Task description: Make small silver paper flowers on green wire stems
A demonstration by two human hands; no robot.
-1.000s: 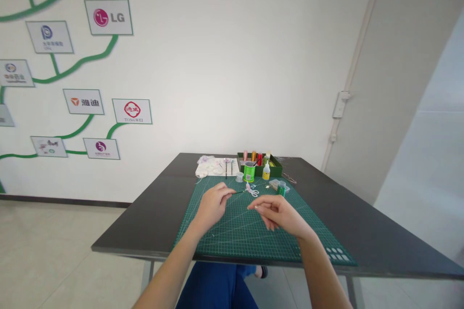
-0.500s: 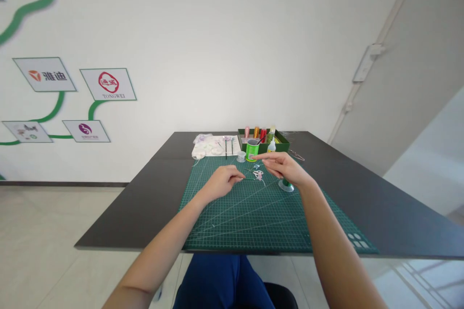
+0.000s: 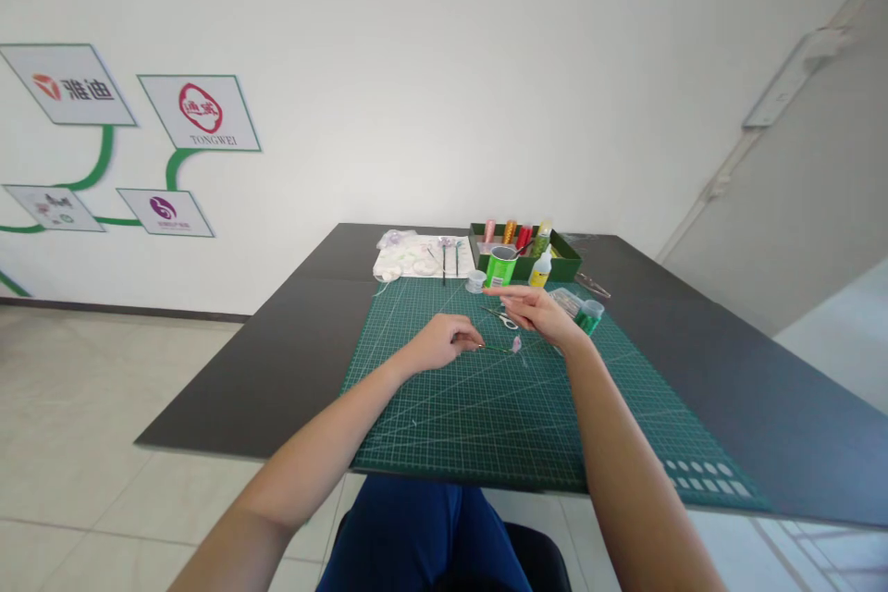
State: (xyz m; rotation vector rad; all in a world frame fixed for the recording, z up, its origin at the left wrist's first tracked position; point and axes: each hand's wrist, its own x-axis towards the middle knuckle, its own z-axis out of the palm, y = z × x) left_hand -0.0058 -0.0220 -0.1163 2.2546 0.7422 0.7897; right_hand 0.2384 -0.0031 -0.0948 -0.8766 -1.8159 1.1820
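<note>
My left hand [image 3: 448,339], above the middle of the green cutting mat [image 3: 472,425], pinches a thin green stem [image 3: 498,349]. At the stem's right end is a small pale pink flower [image 3: 517,345]. My right hand [image 3: 537,310] hovers just beyond the flower, its index finger stretched to the left and its other fingers curled together. Whatever those curled fingers hold, if anything, is too small to make out. White-handled scissors [image 3: 509,322] lie between my hands on the mat. A jar with green contents [image 3: 588,317] stands right of my right hand, beside a clear case [image 3: 565,300].
Behind my hands are a white spool [image 3: 475,282], a green can [image 3: 500,268] and a glue bottle [image 3: 540,267]. A dark green box [image 3: 567,266] holds several coloured spools. Stems and pale pieces lie on a white sheet [image 3: 462,245]. Pliers [image 3: 593,286] rest at the right.
The camera view has shifted, so the table things appear higher and farther right. My left hand still pinches the stem, and the flower now appears nearer to me than the scissors. The right index finger remains stretched.
</note>
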